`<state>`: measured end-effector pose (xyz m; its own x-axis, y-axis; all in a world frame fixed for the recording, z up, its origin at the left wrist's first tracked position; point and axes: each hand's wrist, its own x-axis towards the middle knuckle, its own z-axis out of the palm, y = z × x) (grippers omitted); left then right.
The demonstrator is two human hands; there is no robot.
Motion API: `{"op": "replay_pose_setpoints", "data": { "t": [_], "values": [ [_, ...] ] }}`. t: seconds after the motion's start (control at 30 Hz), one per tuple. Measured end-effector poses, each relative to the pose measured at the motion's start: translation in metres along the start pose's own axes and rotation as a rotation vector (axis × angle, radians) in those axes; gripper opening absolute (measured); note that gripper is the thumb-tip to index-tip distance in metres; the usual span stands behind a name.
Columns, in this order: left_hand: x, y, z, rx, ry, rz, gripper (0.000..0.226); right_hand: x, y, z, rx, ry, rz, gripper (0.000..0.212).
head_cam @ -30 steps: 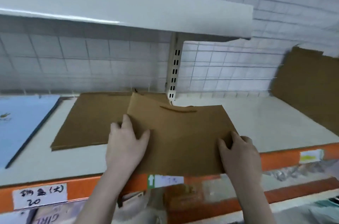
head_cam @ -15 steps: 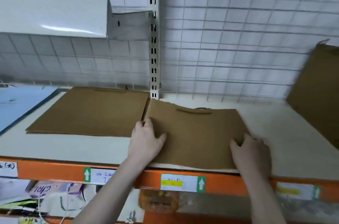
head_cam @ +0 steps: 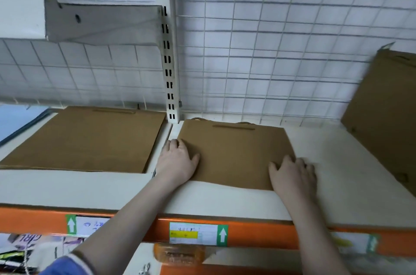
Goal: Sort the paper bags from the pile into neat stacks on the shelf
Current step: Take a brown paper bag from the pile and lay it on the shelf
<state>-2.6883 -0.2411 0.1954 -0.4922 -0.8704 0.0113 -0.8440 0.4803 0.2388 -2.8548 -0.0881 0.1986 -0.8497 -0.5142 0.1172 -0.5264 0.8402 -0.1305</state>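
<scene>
A flat brown paper bag (head_cam: 234, 153) lies on the white shelf (head_cam: 225, 200), its handles toward the wire grid at the back. My left hand (head_cam: 177, 161) rests flat on its near left corner, fingers straight. My right hand (head_cam: 293, 175) lies flat over its near right corner, partly on the shelf. To the left of the upright post lies a larger stack of brown paper bags (head_cam: 90, 139), apart from the small bag.
A big brown bag (head_cam: 387, 117) leans at the far right. A light blue sheet (head_cam: 15, 121) sits at the far left. A white upper shelf with its bracket (head_cam: 90, 24) overhangs the left side. The orange shelf edge (head_cam: 258, 234) carries labels.
Both hands have pushed the brown bag deeper onto the shelf and to the right, off the larger stack, until it lies beside the post near the grid.
</scene>
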Motion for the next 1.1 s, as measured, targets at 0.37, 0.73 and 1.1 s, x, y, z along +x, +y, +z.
{"op": "replay_pose_setpoints", "data": {
  "t": [0.37, 0.73, 1.1],
  "values": [
    [0.018, 0.001, 0.009, -0.008, 0.005, -0.057, 0.073, 0.034, -0.008, 0.013, 0.090, -0.067, -0.065, 0.058],
    [0.016, -0.002, 0.011, 0.010, 0.109, -0.039, 0.070, 0.033, -0.006, 0.014, 0.153, -0.003, -0.068, 0.047],
    [-0.013, -0.022, -0.016, 0.142, 0.282, 0.063, 0.057, -0.022, -0.021, -0.006, 0.137, 0.074, -0.238, 0.057]
  ]
}}
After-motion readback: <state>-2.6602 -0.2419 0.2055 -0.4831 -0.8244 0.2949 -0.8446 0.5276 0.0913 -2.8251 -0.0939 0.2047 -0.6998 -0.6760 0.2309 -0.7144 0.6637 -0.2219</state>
